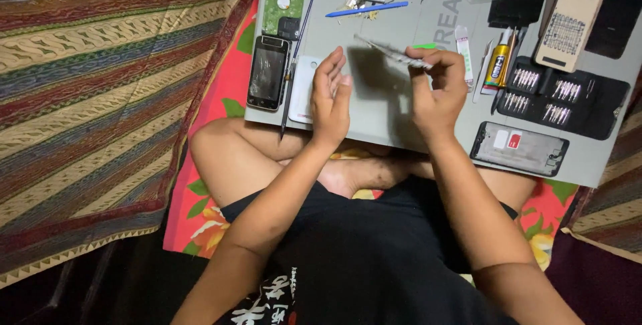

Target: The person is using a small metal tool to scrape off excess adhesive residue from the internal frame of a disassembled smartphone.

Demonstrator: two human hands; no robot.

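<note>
A thin flat phone part (pixel 394 53), seen nearly edge-on and tilted, is raised above the grey work mat (pixel 394 118). Its right end is pinched in the fingertips of the right hand (pixel 438 91), thumb underneath; its left end points up and away, above and just right of the left hand's fingertips. It casts a shadow on the mat between the two hands.

The left hand (pixel 331 97) is released, fingers loosely extended upward, holding nothing and not touching the part. It hovers over the mat's near-left area.

Just left of the left hand: a white rectangular piece (pixel 302 87), partly hidden behind that hand. Further left: a thin dark rod-like tool (pixel 297 57) lying lengthwise, then a small black phone (pixel 267 73) face up, with a green circuit-board drive (pixel 283 5) beyond it.

Beyond both hands: a blue stylus-shaped tool (pixel 366 9) with small loose metal bits beside it.

Right of the right hand: a white strip (pixel 464 51), a tube of adhesive (pixel 497 64), and an open black case of screwdriver bits (pixel 565 97). Beyond that case, a beige phone back (pixel 568 25). Below and right of the right hand, a phone frame (pixel 519 149) lies flat near the mat's near edge.

The person sits cross-legged with the mat resting on the knees.
</note>
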